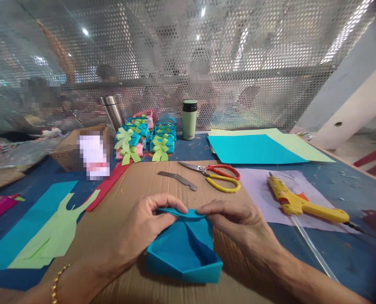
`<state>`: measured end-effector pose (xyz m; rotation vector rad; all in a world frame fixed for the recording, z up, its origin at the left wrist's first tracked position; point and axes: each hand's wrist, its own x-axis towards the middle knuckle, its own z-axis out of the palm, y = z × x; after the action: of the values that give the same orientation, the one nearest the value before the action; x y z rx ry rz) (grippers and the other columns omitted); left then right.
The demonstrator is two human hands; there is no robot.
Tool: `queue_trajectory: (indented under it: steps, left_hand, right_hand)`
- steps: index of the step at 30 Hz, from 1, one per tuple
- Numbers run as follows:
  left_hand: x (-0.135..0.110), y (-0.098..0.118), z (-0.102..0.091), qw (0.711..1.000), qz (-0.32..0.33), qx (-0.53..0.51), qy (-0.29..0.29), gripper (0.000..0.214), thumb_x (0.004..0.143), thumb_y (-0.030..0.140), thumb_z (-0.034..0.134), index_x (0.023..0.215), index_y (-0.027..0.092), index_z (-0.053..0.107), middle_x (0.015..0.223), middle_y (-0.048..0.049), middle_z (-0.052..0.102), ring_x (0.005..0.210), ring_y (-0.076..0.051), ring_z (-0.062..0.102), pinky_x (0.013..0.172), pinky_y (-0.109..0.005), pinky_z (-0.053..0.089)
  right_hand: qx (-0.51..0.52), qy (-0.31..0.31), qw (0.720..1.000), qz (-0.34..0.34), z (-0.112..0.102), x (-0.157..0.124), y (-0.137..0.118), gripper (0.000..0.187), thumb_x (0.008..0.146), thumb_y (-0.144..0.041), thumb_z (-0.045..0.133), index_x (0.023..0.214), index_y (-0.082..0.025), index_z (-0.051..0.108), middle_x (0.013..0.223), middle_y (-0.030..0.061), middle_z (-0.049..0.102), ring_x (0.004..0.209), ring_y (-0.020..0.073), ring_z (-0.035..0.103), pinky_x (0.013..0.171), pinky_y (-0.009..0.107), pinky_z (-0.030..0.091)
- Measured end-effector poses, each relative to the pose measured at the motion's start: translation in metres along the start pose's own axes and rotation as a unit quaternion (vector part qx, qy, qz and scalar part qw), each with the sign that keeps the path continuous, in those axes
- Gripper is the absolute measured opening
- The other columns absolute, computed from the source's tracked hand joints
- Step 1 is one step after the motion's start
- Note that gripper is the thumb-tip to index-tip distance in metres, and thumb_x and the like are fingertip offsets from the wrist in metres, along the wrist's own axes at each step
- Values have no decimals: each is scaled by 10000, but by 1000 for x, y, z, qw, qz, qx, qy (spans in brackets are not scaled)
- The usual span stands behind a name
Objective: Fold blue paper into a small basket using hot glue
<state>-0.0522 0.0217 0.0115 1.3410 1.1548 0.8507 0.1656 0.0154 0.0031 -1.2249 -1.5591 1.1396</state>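
- Blue paper box (184, 253) sits at the lower centre of the frame on a cardboard sheet (162, 185), open side up, its near and side walls already creased and standing.
- Left hand (146, 223) and right hand (238, 223) meet at the box's far rim, each pinching the folded blue flap between thumb and fingers.
- The far wall looks unfinished, and the box carries no handle or green bow, unlike the small baskets (150, 135) at upper centre.
- Scissors (219, 175), a metal blade (178, 179) and a yellow glue gun (301, 204) lie untouched beyond and to the right; cut green paper (55, 236) lies at lower left.
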Motion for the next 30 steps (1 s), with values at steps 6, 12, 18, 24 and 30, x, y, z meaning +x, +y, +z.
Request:
queue_trajectory:
  steps: [6, 12, 18, 24, 30]
  left_hand:
    - [1, 5, -2, 1000, 19, -1, -13, 87, 701, 172, 616, 771, 188, 664, 689, 27, 586, 587, -98, 458, 514, -214, 325]
    - [-4, 4, -6, 999, 11, 14, -36, 175, 711, 158, 564, 841, 189, 677, 766, 10, 613, 607, -99, 450, 524, -216, 327]
    - [-7, 5, -5, 995, -20, -69, -76, 205, 751, 259, 586, 919, 180, 672, 684, 19, 544, 564, -96, 416, 503, -223, 278]
    - [-4, 6, -1, 999, 2, 33, -28, 332, 787, 474, 734, 785, 159, 630, 714, 6, 566, 644, -120, 471, 567, -237, 355]
    - [0, -3, 1, 999, 49, -8, -18, 245, 795, 324, 747, 935, 189, 599, 845, 6, 617, 767, -131, 561, 667, -240, 416]
  right_hand:
    - [-3, 16, 1000, -19, 1, 0, 2, 195, 768, -329, 654, 791, -251, 831, 770, 54, 773, 705, 209, 681, 560, 269, 518]
    - [5, 11, 1000, -27, 1, 0, 1, 195, 784, -320, 648, 810, -249, 828, 803, 48, 780, 692, 193, 679, 586, 269, 526]
    - [2, 13, 1000, -23, 2, -2, -1, 207, 800, -314, 629, 827, -250, 823, 825, 48, 779, 752, 203, 690, 625, 280, 528]
    - [-28, 0, 1000, -14, 5, -5, -6, 220, 804, -335, 619, 798, -226, 810, 769, 61, 764, 743, 217, 692, 622, 295, 525]
    - [-35, 3, 999, -30, 7, -5, -4, 224, 820, -318, 600, 787, -226, 802, 737, 50, 745, 693, 193, 672, 591, 272, 506]
